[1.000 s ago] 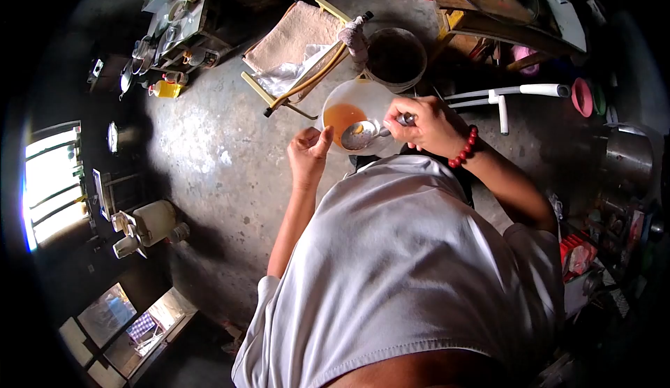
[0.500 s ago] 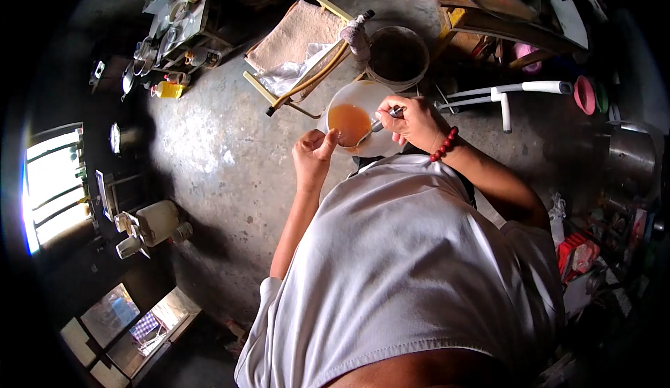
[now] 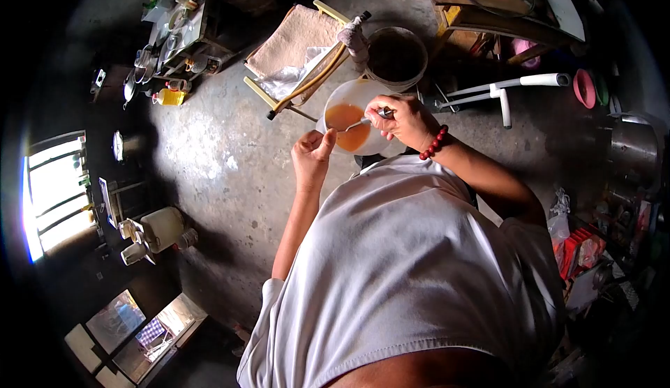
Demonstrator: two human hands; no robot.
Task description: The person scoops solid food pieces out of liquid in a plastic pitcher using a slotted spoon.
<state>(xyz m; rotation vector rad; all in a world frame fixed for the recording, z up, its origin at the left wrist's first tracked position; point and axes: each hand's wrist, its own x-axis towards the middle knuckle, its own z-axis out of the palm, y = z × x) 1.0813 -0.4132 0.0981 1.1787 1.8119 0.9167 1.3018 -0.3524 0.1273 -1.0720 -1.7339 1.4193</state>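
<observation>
A pale, translucent bowl [image 3: 357,92] holds orange-brown liquid [image 3: 354,139] in front of my body. My right hand [image 3: 405,119], with a red bead bracelet [image 3: 434,144] on the wrist, grips the dark handle of a metal utensil [image 3: 356,124]. The utensil's thin end reaches left over the liquid. At the bowl's left rim, my left hand [image 3: 312,154] is closed, thumb and fingers pinched together at the edge. Whether it grips the rim or the utensil's tip is too small to tell.
Beyond the bowl stand a folding chair with a beige cloth [image 3: 296,39] and a dark-filled bucket [image 3: 396,56]. A wooden table [image 3: 481,4] is at upper right, a white-handled metal frame [image 3: 506,95] at right, and a cluttered table [image 3: 188,32] at upper left.
My right hand has moved slightly left with the utensil, whose end now lies across the liquid near my left fingers. My left hand has stayed almost still.
</observation>
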